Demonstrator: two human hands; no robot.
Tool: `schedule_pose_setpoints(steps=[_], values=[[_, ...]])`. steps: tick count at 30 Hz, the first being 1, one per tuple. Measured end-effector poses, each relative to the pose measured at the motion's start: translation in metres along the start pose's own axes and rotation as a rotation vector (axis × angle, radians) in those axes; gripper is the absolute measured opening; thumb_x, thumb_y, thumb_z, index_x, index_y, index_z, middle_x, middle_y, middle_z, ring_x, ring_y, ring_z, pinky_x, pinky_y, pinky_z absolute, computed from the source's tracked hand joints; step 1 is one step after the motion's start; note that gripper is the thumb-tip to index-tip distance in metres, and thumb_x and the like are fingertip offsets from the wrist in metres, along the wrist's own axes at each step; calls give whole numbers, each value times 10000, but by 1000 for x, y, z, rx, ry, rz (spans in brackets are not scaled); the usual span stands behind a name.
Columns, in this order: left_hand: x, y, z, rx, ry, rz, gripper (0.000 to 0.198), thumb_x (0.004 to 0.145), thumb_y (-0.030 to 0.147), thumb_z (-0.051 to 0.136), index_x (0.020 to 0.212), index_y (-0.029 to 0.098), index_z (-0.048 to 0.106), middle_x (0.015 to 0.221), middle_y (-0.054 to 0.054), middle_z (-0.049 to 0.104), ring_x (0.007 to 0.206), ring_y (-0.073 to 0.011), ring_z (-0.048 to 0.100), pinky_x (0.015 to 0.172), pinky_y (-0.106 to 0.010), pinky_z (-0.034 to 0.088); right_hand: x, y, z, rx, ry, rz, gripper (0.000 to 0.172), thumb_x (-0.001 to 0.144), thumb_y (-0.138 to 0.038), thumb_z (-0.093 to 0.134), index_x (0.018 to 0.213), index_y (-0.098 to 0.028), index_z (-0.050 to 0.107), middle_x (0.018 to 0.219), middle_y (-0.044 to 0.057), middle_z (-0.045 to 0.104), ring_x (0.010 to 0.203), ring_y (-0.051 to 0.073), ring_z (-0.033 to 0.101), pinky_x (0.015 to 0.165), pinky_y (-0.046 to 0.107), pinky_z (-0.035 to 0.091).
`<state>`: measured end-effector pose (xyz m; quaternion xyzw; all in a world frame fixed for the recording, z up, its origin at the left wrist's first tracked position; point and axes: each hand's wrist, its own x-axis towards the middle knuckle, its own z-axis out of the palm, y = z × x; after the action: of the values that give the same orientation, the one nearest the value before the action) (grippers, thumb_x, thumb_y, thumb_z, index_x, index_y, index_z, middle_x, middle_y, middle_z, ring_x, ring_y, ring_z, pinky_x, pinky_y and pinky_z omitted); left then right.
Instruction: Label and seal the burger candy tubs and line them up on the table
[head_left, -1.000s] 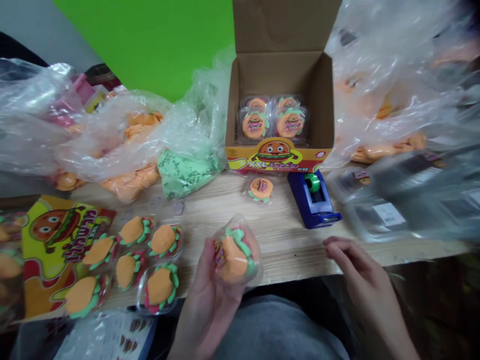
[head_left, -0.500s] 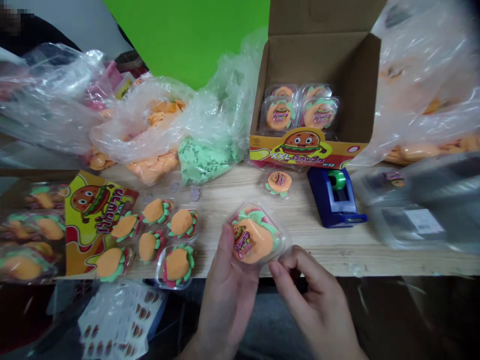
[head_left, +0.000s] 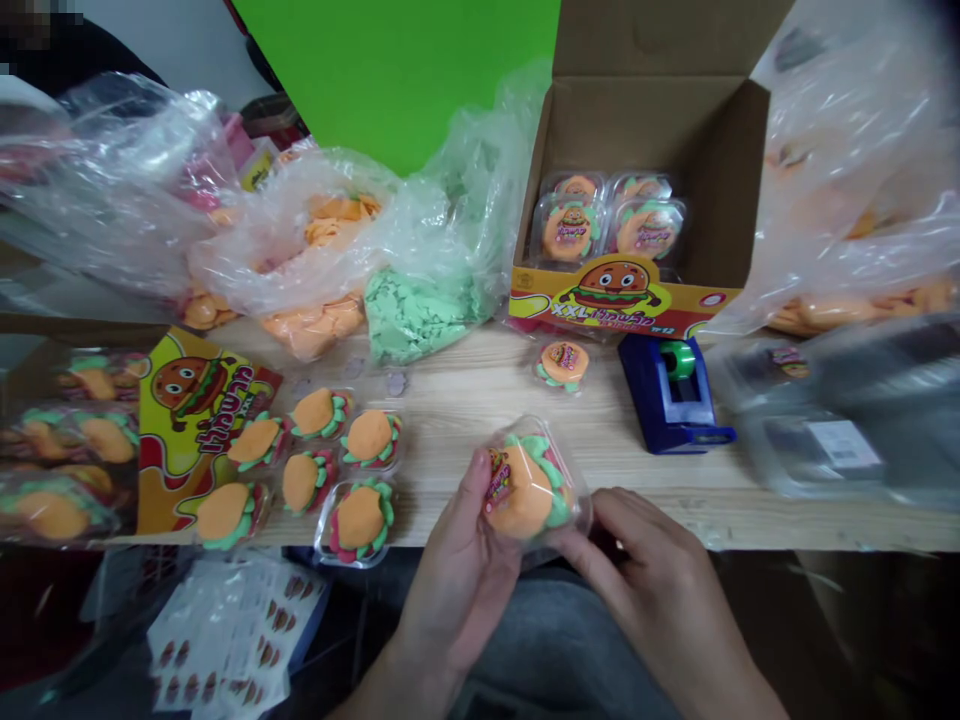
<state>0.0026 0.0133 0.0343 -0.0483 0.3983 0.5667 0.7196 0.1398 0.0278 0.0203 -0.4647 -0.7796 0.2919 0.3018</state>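
Observation:
A clear plastic clamshell (head_left: pixel 564 470) with an orange and green burger-shaped candy (head_left: pixel 517 490) inside is held over the table's front edge. My left hand (head_left: pixel 469 560) grips it from the left, thumb beside a printed burger sticker (head_left: pixel 498 478) on its lid. At its lower right, my right hand (head_left: pixel 645 560) has thumb and curled fingers pinched on the clamshell's edge; the fingertips are partly hidden. Another stickered burger pack (head_left: pixel 562 365) lies on the wood just beyond. To the left sit several burger packs (head_left: pixel 371 438) without visible stickers.
An upright display box (head_left: pixel 622 300) with stickered packs stands at the back. Right of centre is a blue tape dispenser (head_left: pixel 667 400), then clear trays (head_left: pixel 810 450). Bags of orange pieces (head_left: pixel 315 320) and green pieces (head_left: pixel 420 310) lie behind. Sticker sheets (head_left: pixel 217 640) hang below left, near a second box (head_left: pixel 195 400).
The clamshell has tilted and turned slightly in my hands, its sticker now facing more to the left. My right fingers have come closer in along its right edge. The view has shifted a little.

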Motion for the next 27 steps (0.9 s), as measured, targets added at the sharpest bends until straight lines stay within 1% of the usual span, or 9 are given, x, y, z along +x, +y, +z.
schedule_pose_setpoints(steps=[4, 6, 11, 14, 17, 20, 23, 25, 27], values=[[2, -2, -6, -32, 36, -72, 357, 920, 350, 410, 1042, 96, 631, 945, -71, 697, 943, -158, 616, 881, -256, 427, -5, 8, 9, -121, 315, -198, 224, 746, -202, 678, 940, -236, 572, 960, 67, 565, 890, 213, 568, 736, 323, 479], [4, -3, -10, -27, 6, -151, 372, 912, 376, 417, 1025, 101, 640, 917, -71, 701, 870, -167, 635, 817, -267, 450, -7, 12, 13, -140, 329, -350, 268, 740, -143, 669, 955, -290, 609, 1069, 50, 563, 1036, 225, 528, 902, 374, 435], [8, -8, -24, 9, -10, -294, 330, 896, 371, 456, 982, 123, 655, 849, -61, 705, 711, -150, 649, 673, -256, 465, 1, 19, 0, 23, -148, -449, 288, 762, -112, 600, 926, -341, 657, 1305, 22, 517, 1229, 256, 447, 1033, 523, 338], [10, -11, -32, 7, -18, -329, 344, 909, 369, 425, 941, 127, 668, 821, -57, 710, 676, -139, 652, 635, -251, 474, 11, 13, -16, 69, -424, -338, 361, 766, -26, 478, 990, -249, 652, 1390, 65, 437, 1320, 214, 333, 1020, 403, 398], [9, -13, -36, 11, -4, -339, 352, 907, 380, 425, 901, 134, 676, 775, -42, 712, 640, -133, 655, 609, -242, 478, 15, 7, -26, 64, -569, -289, 413, 756, 9, 433, 1002, -235, 657, 1433, 52, 384, 1358, 183, 246, 1039, 325, 372], [8, -10, -35, 70, -16, -357, 358, 891, 409, 441, 951, 138, 667, 784, -40, 708, 635, -128, 650, 616, -240, 480, 11, 13, -28, 54, -611, -328, 559, 678, 48, 436, 1101, -272, 612, 1504, 31, 220, 1365, 203, 219, 1064, 351, 329], [21, -1, -30, 357, 9, -78, 401, 872, 428, 447, 1006, 101, 637, 885, -93, 695, 751, -164, 654, 716, -286, 491, 6, 30, -24, 27, -417, -310, 639, 723, 27, 428, 1260, -316, 475, 1527, 19, 122, 1366, 227, 220, 1051, 420, 336], [42, 9, -29, 552, 97, 249, 398, 853, 426, 467, 1014, 92, 612, 958, -112, 673, 866, -188, 636, 789, -311, 480, 3, 43, -18, -6, -209, -246, 586, 798, -21, 420, 1309, -307, 409, 1515, 45, 168, 1362, 233, 237, 1037, 446, 349], [72, 22, -30, 627, 194, 446, 358, 829, 413, 515, 1021, 118, 582, 996, -87, 650, 939, -181, 606, 841, -309, 458, 2, 54, -11, -21, -68, -201, 510, 838, -61, 425, 1298, -279, 416, 1460, 77, 286, 1334, 216, 309, 1025, 412, 379]])
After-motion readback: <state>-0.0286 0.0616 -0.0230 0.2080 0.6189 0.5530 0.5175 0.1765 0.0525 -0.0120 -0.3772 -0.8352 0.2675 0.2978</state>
